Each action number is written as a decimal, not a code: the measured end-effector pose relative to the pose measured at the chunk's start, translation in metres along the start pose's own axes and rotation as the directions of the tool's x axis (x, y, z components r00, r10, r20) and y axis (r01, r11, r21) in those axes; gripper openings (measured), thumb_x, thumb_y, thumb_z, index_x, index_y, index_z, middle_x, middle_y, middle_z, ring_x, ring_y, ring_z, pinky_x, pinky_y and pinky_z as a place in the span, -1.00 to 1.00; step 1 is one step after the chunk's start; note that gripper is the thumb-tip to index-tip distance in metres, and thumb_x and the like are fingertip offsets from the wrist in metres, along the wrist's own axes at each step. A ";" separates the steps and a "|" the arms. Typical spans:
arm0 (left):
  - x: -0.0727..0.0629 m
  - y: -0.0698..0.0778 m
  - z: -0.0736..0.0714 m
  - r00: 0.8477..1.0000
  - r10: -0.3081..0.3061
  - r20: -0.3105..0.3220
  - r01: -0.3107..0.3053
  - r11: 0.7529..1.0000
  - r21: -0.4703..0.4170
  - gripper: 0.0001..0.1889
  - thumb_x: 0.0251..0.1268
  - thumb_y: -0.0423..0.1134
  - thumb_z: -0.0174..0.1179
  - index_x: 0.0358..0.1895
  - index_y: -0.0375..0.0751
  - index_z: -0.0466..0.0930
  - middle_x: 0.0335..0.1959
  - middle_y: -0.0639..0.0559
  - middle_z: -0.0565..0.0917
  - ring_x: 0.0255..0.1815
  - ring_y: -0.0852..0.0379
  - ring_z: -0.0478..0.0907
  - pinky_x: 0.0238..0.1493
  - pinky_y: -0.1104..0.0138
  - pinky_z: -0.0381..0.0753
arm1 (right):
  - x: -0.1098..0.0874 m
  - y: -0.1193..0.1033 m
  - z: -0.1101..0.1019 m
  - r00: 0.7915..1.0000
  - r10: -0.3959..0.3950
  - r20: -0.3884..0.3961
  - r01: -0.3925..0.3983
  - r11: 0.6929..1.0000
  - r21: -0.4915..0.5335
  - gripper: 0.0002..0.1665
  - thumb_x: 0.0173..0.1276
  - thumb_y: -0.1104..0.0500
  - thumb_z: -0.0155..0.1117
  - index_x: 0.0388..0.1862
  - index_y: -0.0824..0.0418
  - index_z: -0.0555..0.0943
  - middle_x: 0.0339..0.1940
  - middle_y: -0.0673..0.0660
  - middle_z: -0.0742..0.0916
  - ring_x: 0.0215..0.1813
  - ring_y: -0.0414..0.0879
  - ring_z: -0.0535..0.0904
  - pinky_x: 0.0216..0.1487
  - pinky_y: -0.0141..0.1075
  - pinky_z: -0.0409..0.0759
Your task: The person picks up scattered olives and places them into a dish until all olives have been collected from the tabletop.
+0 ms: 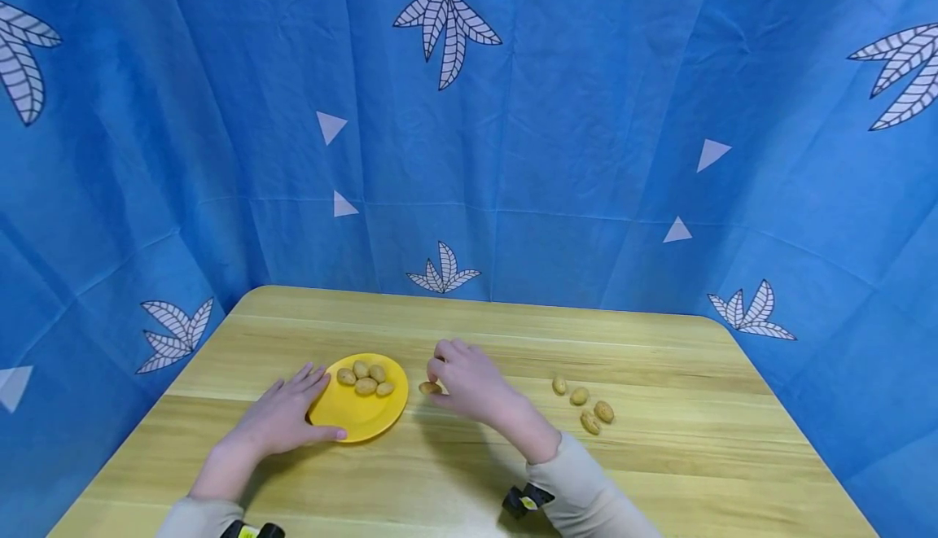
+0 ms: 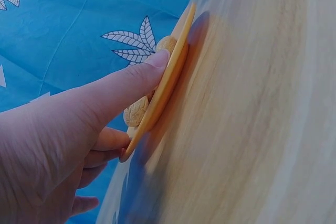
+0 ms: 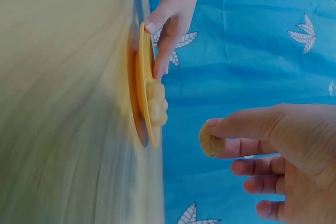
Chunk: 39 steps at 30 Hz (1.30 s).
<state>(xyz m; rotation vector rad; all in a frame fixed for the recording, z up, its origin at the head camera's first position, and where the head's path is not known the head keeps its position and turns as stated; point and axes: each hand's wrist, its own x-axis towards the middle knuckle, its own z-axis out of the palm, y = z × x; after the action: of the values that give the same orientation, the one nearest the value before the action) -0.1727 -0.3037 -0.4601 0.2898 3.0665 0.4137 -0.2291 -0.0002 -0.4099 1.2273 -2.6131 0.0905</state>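
Note:
A round yellow plate lies on the left half of the table, with several walnuts grouped toward its far side. My left hand holds the plate's left rim, thumb at the near edge and fingers at the far-left edge. Just right of the plate, my right hand pinches one walnut between thumb and index finger, above the table. The right wrist view shows the other right fingers loosely bent, apart from that walnut.
Several more walnuts lie loose on the wooden table, to the right of my right hand. A blue curtain with leaf patterns hangs behind the table and along its sides.

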 end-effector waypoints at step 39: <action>0.000 -0.002 0.002 0.999 0.013 -0.033 -0.012 1.000 0.009 0.16 -0.07 0.55 0.17 0.42 -0.37 0.27 0.48 -0.33 0.26 0.52 -0.34 0.10 0.41 -0.32 0.11 | 0.057 -0.044 0.036 0.996 -0.085 -0.035 0.086 0.995 0.042 -0.69 0.26 -0.21 0.34 -0.37 -0.04 0.55 -0.30 -0.10 0.49 -0.24 -0.22 0.34 -0.27 -0.47 0.34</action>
<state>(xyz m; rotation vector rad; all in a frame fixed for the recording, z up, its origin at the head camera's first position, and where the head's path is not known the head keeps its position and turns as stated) -0.1731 -0.3046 -0.4623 0.3056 3.1013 0.4101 -0.2376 -0.0772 -0.4329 1.3385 -2.5395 0.1510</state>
